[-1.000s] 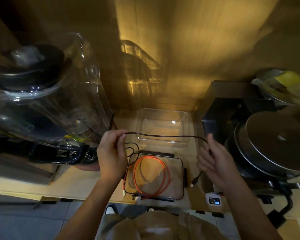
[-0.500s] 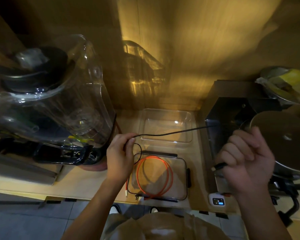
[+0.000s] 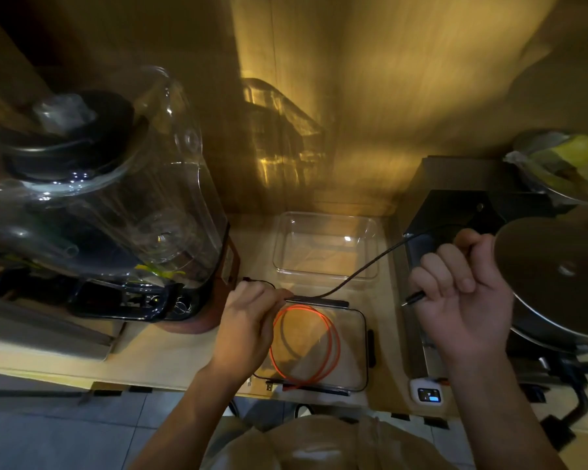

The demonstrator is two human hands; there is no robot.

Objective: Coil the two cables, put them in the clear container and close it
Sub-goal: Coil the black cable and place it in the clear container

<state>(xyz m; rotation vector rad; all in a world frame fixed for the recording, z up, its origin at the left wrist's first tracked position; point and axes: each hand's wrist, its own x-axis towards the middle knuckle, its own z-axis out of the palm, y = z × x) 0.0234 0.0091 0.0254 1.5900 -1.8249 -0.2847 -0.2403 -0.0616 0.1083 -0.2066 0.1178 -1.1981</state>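
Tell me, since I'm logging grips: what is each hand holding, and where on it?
Both hold the black cable: the left hand pinches its gathered loops, the right hand grips it near the plug end.

Warm light on wooden wall [image 3: 404,96]; pale countertop [image 3: 170,354]; grey tiled floor [image 3: 65,435]

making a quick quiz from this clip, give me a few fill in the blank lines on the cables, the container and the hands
1. Both hands, the left hand and the right hand, hold the ____ cable.
2. The coiled orange cable lies on the container's ____.
3. The clear container holds ____ cables.
4. The plug of the black cable sticks out of the ____ hand.

Missing words: black; lid; no; right
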